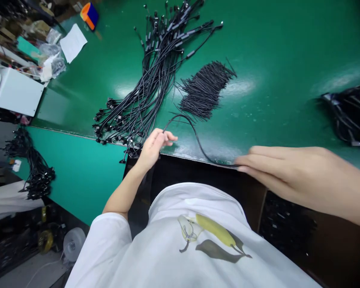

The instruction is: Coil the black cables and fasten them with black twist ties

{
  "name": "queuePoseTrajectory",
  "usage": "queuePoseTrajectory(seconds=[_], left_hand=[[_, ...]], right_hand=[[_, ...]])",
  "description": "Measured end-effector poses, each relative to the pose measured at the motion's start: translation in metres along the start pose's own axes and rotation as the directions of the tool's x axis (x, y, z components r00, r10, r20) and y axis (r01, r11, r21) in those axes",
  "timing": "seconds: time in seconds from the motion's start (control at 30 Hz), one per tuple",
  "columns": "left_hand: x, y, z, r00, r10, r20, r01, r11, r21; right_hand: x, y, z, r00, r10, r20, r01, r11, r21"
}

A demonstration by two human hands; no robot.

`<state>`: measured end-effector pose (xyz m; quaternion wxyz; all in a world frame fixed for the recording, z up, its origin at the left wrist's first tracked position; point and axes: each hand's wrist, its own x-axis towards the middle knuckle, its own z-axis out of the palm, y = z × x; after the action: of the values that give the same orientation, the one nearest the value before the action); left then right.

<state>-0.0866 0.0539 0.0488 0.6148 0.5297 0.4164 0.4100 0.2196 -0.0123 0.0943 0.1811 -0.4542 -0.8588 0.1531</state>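
Note:
A single black cable (197,139) arches between my two hands at the table's front edge. My left hand (156,145) pinches one end of it, with the other fingers partly stretched out. On the right, my right hand (283,170) is closed on the cable's other end, fingers pressed together and slightly blurred. Just beyond my left hand lies a large bundle of black cables (159,76) with small connectors at both ends. To the right of that bundle is a pile of thin black ties or short wires (205,90); I cannot tell which.
A bag of black cables (352,114) lies at the right on the green table (282,48). At the left stand a white machine (19,92), a paper sheet (73,43) and an orange-and-blue roll (89,16). Another cable bundle (33,166) rests on the lower green surface (84,176).

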Motion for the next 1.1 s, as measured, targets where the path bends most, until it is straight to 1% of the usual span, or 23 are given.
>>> queuePoseTrajectory(seconds=[0.03,0.07,0.1,0.17,0.2,0.27,0.3,0.37,0.4,0.43,0.47,0.5,0.57,0.63,0.7,0.77,0.8,0.83,0.9,0.97,1.0,1.03,1.1], left_hand=[[-0.002,-0.001,0.011,0.999,0.034,0.037,-0.036,0.998,0.049],[-0.004,-0.001,0.022,0.995,0.052,0.09,-0.059,0.995,0.085],[-0.007,-0.001,0.032,0.987,0.05,0.151,-0.065,0.993,0.098],[-0.012,0.0,0.047,0.968,0.007,0.252,-0.02,0.999,0.048],[-0.014,0.002,0.051,0.96,-0.02,0.279,0.022,1.0,-0.005],[-0.014,0.005,0.053,0.944,-0.088,0.317,0.133,0.983,-0.124],[-0.014,0.007,0.052,0.929,-0.133,0.344,0.201,0.965,-0.168],[-0.013,0.01,0.046,0.882,-0.226,0.414,0.335,0.918,-0.212],[-0.012,0.011,0.042,0.857,-0.259,0.446,0.389,0.892,-0.23],[-0.012,0.011,0.038,0.841,-0.278,0.464,0.428,0.867,-0.256],[-0.011,0.011,0.034,0.836,-0.288,0.467,0.453,0.843,-0.289],[-0.011,0.011,0.03,0.842,-0.294,0.453,0.464,0.823,-0.327],[-0.01,0.01,0.022,0.881,-0.304,0.362,0.443,0.799,-0.407],[-0.008,0.011,0.014,0.924,-0.308,0.225,0.38,0.796,-0.471],[-0.005,0.014,0.006,0.953,-0.292,0.087,0.294,0.809,-0.509],[-0.003,0.018,-0.002,0.963,-0.27,-0.008,0.226,0.823,-0.52],[-0.002,0.02,-0.005,0.963,-0.266,-0.04,0.206,0.827,-0.522],[-0.001,0.022,-0.008,0.961,-0.27,-0.058,0.2,0.827,-0.526],[-0.001,0.025,-0.011,0.953,-0.296,-0.061,0.217,0.812,-0.541],[0.0,0.025,-0.012,0.948,-0.314,-0.05,0.234,0.795,-0.56],[0.0,0.024,-0.012,0.949,-0.311,-0.042,0.235,0.793,-0.562],[0.0,0.022,-0.011,0.953,-0.3,-0.038,0.229,0.798,-0.557],[0.001,0.015,-0.005,0.964,-0.264,-0.032,0.211,0.832,-0.513]], right_hand=[[0.012,-0.01,0.002,0.999,-0.048,0.006,0.048,0.998,0.035],[0.024,-0.018,0.002,0.998,-0.068,-0.015,0.069,0.995,0.069],[0.035,-0.023,0.001,0.998,-0.059,-0.038,0.062,0.993,0.099],[0.053,-0.025,-0.002,0.996,0.026,-0.087,-0.013,0.99,0.142],[0.059,-0.023,-0.004,0.992,0.07,-0.101,-0.054,0.986,0.155],[0.066,-0.012,-0.007,0.981,0.129,-0.147,-0.103,0.98,0.171],[0.067,-0.006,-0.006,0.973,0.148,-0.176,-0.118,0.978,0.171],[0.065,0.01,-0.003,0.956,0.191,-0.222,-0.162,0.977,0.141],[0.062,0.018,0.0,0.949,0.215,-0.231,-0.193,0.975,0.111],[0.059,0.027,0.004,0.944,0.239,-0.227,-0.228,0.971,0.07],[0.054,0.035,0.008,0.942,0.259,-0.213,-0.259,0.965,0.027],[0.049,0.043,0.012,0.944,0.269,-0.19,-0.276,0.961,-0.007],[0.038,0.057,0.02,0.953,0.273,-0.134,-0.281,0.959,-0.04],[0.026,0.065,0.029,0.959,0.273,-0.08,-0.274,0.962,-0.004],[0.014,0.068,0.038,0.958,0.286,-0.034,-0.285,0.958,0.04],[0.004,0.066,0.045,0.954,0.298,-0.001,-0.298,0.954,0.028],[-0.001,0.065,0.047,0.956,0.295,-0.003,-0.295,0.956,0.001],[-0.004,0.063,0.048,0.961,0.276,-0.03,-0.277,0.96,-0.041],[-0.01,0.058,0.046,0.977,0.173,-0.128,-0.191,0.971,-0.146],[-0.013,0.051,0.041,0.978,0.008,-0.207,-0.068,0.957,-0.284],[-0.012,0.047,0.038,0.975,-0.079,-0.207,0.002,0.937,-0.348],[-0.012,0.041,0.035,0.971,-0.159,-0.18,0.078,0.917,-0.392],[-0.008,0.027,0.033,0.957,-0.272,-0.099,0.213,0.892,-0.399]])
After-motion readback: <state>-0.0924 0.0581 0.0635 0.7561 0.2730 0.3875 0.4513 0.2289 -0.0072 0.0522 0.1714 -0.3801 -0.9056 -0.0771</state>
